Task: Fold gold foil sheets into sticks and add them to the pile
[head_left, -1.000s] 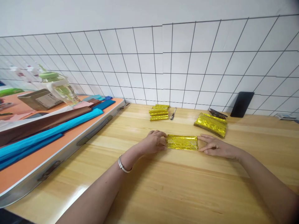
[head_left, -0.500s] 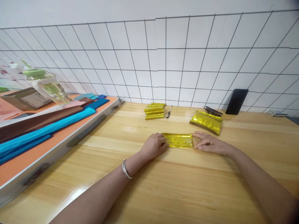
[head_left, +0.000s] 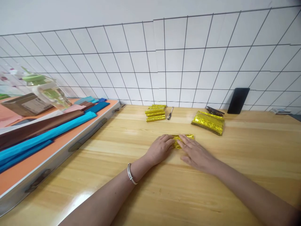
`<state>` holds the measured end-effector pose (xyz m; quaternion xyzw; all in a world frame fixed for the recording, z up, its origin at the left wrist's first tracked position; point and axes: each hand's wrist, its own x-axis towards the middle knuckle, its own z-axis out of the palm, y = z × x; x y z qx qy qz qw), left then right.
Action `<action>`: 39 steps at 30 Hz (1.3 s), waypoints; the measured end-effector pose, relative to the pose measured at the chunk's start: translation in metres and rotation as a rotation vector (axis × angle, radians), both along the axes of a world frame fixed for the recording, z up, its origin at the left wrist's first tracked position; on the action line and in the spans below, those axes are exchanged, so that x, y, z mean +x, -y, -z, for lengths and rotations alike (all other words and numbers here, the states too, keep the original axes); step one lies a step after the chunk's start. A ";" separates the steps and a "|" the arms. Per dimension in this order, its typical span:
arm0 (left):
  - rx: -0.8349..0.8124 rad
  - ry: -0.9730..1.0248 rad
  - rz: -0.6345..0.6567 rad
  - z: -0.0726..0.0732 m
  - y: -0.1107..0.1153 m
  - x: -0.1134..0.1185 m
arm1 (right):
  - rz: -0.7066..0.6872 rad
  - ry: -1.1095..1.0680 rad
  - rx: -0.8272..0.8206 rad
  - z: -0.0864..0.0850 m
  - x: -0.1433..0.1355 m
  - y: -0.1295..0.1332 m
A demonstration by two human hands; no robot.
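A shiny gold foil sheet (head_left: 187, 136), crinkled and rectangular, lies flat on the wooden table (head_left: 164, 194). Over its left end bend the fingers of my left hand (head_left: 161, 149), closed together and pressing it down. My right hand (head_left: 197, 155) rests on the sheet's middle and right part with fingers stretched out and spread, its thumb on the table at the near edge. Most of the sheet's middle is hidden under my fingers. A silvery bracelet circles my left wrist.
Behind the sheet are several narrow gold folded strips (head_left: 155, 118), a pen (head_left: 170, 113), a stack of gold foil (head_left: 208, 122), a black object (head_left: 215, 111) and a black phone-like slab (head_left: 238, 100) against the wall. Left, an orange-topped case (head_left: 70, 135) carries coloured folded sheets, a box (head_left: 29, 104) and a bottle (head_left: 50, 89).
My right hand has moved left from the foil sheet's right edge onto its middle, fingers now flat on it. My left hand stays on the left end, shifted slightly right.
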<state>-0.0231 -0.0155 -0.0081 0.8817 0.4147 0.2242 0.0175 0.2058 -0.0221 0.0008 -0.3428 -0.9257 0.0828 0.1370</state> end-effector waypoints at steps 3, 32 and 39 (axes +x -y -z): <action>-0.042 -0.027 0.078 0.007 -0.004 -0.001 | -0.050 0.080 -0.039 0.009 -0.007 0.006; -0.089 -0.173 -0.025 0.003 -0.010 -0.020 | 0.301 0.021 0.072 0.020 0.038 -0.039; -0.118 -0.004 -0.003 0.004 -0.011 -0.024 | 0.274 -0.060 0.100 0.021 0.038 -0.043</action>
